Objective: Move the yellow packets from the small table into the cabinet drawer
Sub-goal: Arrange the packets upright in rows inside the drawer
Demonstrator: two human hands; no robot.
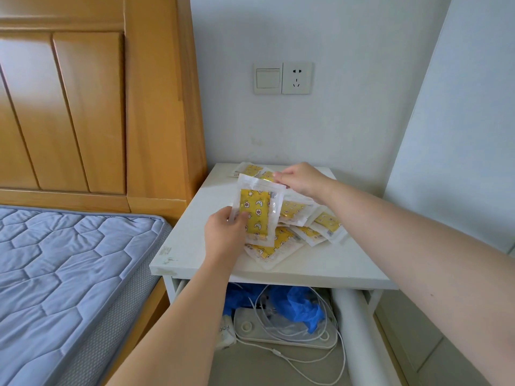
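Pickup step: left grip [225, 235] and right grip [301, 181] both pinching one packet [257, 213] above desk [306, 263]. Next: carry to drawer.

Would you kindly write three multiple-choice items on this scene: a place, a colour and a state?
1. Where is the blue plastic relative to the small table? A on top; B underneath; C on the wall.
2. What colour is the mattress? A blue; B red; C green.
3. How is the lifted yellow packet held? A by one hand; B by both hands; C by none.
Key: 1 B, it lies below the tabletop; 2 A, its quilted cover is blue; 3 B, the left hand grips its lower edge, the right hand pinches its top corner.
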